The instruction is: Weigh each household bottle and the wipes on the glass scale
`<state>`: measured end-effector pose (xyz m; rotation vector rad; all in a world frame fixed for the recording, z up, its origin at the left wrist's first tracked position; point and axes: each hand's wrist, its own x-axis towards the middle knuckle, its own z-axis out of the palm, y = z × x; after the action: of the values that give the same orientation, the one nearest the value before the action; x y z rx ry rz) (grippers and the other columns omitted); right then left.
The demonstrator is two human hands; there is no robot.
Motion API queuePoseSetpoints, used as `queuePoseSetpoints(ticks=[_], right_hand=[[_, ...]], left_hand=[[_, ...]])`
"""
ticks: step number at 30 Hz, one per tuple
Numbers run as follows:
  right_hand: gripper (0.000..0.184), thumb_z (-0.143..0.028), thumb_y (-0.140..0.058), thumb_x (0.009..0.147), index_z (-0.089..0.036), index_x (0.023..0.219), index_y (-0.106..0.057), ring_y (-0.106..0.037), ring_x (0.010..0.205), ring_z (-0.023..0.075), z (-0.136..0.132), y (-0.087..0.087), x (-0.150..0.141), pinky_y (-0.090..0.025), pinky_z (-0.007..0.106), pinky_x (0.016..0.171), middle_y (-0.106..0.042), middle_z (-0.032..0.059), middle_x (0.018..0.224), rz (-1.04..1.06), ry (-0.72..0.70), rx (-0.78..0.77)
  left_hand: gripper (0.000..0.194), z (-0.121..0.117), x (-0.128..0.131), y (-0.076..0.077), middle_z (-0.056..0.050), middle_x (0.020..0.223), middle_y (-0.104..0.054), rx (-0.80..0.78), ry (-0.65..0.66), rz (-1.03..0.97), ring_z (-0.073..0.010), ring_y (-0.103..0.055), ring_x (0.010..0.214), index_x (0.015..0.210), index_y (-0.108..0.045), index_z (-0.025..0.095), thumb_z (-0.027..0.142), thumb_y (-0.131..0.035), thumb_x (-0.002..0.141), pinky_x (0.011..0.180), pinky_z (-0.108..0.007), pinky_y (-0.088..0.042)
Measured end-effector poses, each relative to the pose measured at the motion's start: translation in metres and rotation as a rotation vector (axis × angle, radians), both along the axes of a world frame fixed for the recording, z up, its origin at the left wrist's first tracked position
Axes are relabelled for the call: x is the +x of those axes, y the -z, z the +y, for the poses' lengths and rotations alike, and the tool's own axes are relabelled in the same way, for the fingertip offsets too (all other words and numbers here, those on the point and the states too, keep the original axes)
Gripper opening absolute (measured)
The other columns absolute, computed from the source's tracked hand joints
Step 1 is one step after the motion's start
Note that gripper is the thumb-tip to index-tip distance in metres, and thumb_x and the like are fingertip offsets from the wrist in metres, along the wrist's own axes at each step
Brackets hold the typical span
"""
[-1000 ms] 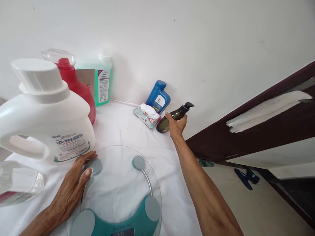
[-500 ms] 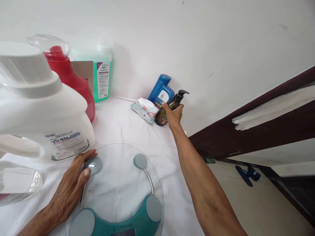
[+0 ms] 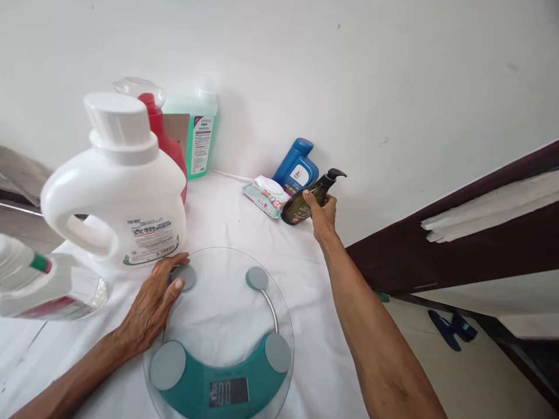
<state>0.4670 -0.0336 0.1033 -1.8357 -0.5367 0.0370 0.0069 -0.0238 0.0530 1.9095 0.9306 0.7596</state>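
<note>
My right hand [image 3: 325,215] is wrapped around a dark green pump bottle [image 3: 301,206] with a black pump head. The bottle leans to the right, its base by a pack of wet wipes [image 3: 267,196]. Behind it a blue bottle [image 3: 297,166] leans against the wall. My left hand [image 3: 152,302] lies on the left edge of a round glass bathroom scale [image 3: 218,314], thumb and fingers apart. The scale has a teal front part and a lit display [image 3: 229,393] that appears to read zero. Just beyond my left fingers stands a large white detergent jug [image 3: 126,186].
A clear bottle [image 3: 65,288] is at the near left. Behind the jug are a red bottle [image 3: 172,148], a brown packet [image 3: 178,125] and a green liquid container [image 3: 201,142]. A white cloth [image 3: 227,227] covers the table. Blue slippers [image 3: 449,329] lie on the floor at right.
The view has shifted, so the objects appear further right and the scale's display shows fully. The pump bottle tilts a little more to the right in my right hand. My left hand stays on the scale.
</note>
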Motion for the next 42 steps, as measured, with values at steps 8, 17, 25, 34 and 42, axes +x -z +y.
queuePoseSetpoints(ticks=[8, 17, 25, 34, 42], right_hand=[[0.097, -0.078, -0.081, 0.073, -0.022, 0.143, -0.045, -0.043, 0.15, 0.0407, -0.019, -0.042, -0.092, -0.044, 0.064, 0.12, -0.039, 0.0237, 0.158, -0.475, -0.09, 0.166], [0.093, -0.062, -0.1, 0.061, -0.029, 0.137, -0.058, -0.063, 0.139, 0.0332, 0.054, -0.064, -0.279, -0.051, 0.056, 0.118, -0.068, 0.0107, 0.148, 0.079, -1.11, 0.163], [0.068, -0.045, -0.098, 0.066, -0.027, 0.127, -0.074, -0.075, 0.113, 0.0299, 0.079, -0.056, -0.296, -0.062, 0.046, 0.101, -0.083, 0.0031, 0.111, 0.358, -1.386, 0.217], [0.066, -0.038, -0.098, 0.064, -0.026, 0.125, -0.076, -0.078, 0.098, 0.0286, 0.058, -0.055, -0.315, -0.066, 0.045, 0.091, -0.083, 0.0021, 0.101, 0.364, -1.054, 0.411], [0.064, -0.037, -0.091, 0.07, -0.03, 0.13, -0.071, -0.076, 0.117, 0.0302, 0.034, -0.083, -0.291, -0.066, 0.046, 0.102, -0.08, 0.0007, 0.11, 0.121, -0.924, 0.636]], left_hand=[[0.065, -0.001, 0.001, 0.001, -0.018, 0.139, -0.069, 0.027, 0.063, -0.073, -0.0347, -0.062, 0.137, 0.147, -0.056, 0.017, 0.067, -0.036, 0.11, 0.123, -0.061, -0.045], [0.06, -0.001, 0.001, 0.004, -0.018, 0.139, -0.068, 0.049, 0.082, -0.104, -0.0347, -0.063, 0.135, 0.146, -0.055, 0.017, 0.063, -0.036, 0.112, 0.121, -0.062, -0.048], [0.056, -0.001, 0.001, 0.005, -0.018, 0.139, -0.069, 0.067, 0.081, -0.117, -0.034, -0.064, 0.134, 0.143, -0.057, 0.018, 0.061, -0.037, 0.112, 0.12, -0.061, -0.05], [0.053, -0.001, 0.001, 0.001, -0.017, 0.136, -0.071, 0.09, 0.101, -0.108, -0.0326, -0.064, 0.132, 0.139, -0.059, 0.018, 0.06, -0.038, 0.113, 0.118, -0.058, -0.052], [0.048, 0.002, 0.001, 0.004, -0.015, 0.131, -0.073, 0.104, 0.162, -0.114, -0.0297, -0.066, 0.127, 0.132, -0.064, 0.017, 0.054, -0.039, 0.114, 0.115, -0.051, -0.053]])
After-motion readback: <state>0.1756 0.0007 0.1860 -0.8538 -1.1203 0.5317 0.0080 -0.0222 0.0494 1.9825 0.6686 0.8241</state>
